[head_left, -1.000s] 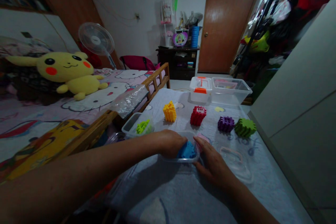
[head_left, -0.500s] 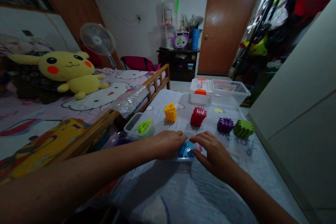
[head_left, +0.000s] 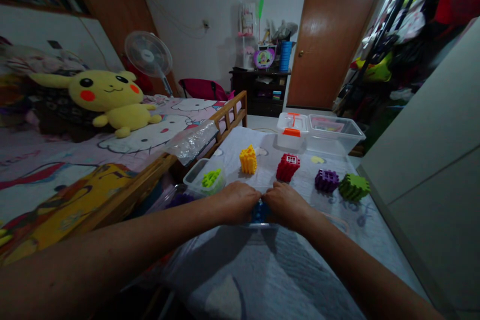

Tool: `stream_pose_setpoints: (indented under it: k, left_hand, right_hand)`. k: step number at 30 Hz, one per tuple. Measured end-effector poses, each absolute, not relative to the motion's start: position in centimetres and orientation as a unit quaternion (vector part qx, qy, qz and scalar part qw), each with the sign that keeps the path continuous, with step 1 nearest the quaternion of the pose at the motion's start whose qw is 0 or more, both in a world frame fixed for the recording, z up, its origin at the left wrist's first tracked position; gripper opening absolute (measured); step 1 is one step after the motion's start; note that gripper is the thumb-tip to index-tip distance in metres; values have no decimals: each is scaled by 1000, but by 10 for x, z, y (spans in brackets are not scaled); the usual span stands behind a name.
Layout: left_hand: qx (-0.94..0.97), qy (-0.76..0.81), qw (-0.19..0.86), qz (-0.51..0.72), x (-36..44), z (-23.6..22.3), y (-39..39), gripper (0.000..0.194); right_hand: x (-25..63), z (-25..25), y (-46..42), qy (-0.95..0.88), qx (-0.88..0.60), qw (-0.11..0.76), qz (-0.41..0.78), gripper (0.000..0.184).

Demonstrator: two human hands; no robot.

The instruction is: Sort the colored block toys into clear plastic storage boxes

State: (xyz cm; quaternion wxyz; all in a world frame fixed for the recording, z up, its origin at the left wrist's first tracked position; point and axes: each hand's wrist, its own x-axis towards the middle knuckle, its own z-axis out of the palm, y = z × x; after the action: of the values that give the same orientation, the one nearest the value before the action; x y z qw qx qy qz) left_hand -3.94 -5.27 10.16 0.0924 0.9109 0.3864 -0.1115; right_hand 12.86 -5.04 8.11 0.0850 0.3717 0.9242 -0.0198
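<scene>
A bed with Hello Kitty bedding [head_left: 63, 160] and a stuffed Pikachu [head_left: 108, 91] fills the left of the view, behind a wooden bed rail [head_left: 228, 122]. In front of the rail lies a grey-blue quilted cloth [head_left: 300, 280], which carries everything else. Along its far edge stand a clear plastic box with an orange handle [head_left: 291, 130] and, touching it on the right, a larger clear storage box [head_left: 335, 135]. A crumpled plastic bag [head_left: 193, 142] hangs over the rail at the cloth's far left corner. Across the middle sit four chunky interlocking toy blocks in a row: yellow [head_left: 248, 160], red [head_left: 287, 167], purple [head_left: 326, 180] and green [head_left: 353, 187]. Near the left edge, a small clear tub [head_left: 194, 172] holds a lime-green piece [head_left: 211, 178].

The left hand [head_left: 236, 203] and right hand [head_left: 287, 205] curve down side by side, their fingers nearly meeting over a clear plastic tray [head_left: 260, 225] near the cloth's middle. A blue lump [head_left: 258, 212] shows between them in the tray, mostly hidden; whether the fingers grip it cannot be told.
</scene>
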Motion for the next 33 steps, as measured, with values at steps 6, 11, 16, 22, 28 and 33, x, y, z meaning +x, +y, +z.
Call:
stream_pose_setpoints:
  k: [6, 11, 16, 22, 28, 33]
  left_hand:
    - [904, 399, 94, -124, -39, 106, -55, 37]
    - [900, 403, 88, -142, -39, 108, -55, 39]
    - [899, 406, 74, -144, -38, 103, -53, 37]
    - [898, 408, 71, -146, -36, 102, -52, 37]
    - [893, 416, 80, -152, -30, 104, -52, 26]
    - [893, 421, 104, -117, -35, 103, -54, 40]
  right_hand:
    - [133, 76, -49, 930, 359, 76, -14, 20]
    - [137, 73, -50, 927, 370, 64, -19, 20]
    - [133, 75, -51, 928, 364, 76, -30, 18]
    - [129, 78, -51, 921, 374, 108, -21, 22]
    - [130, 77, -50, 921, 372, 115, -31, 24]
    - [137, 76, -50, 919, 380, 87, -59, 32]
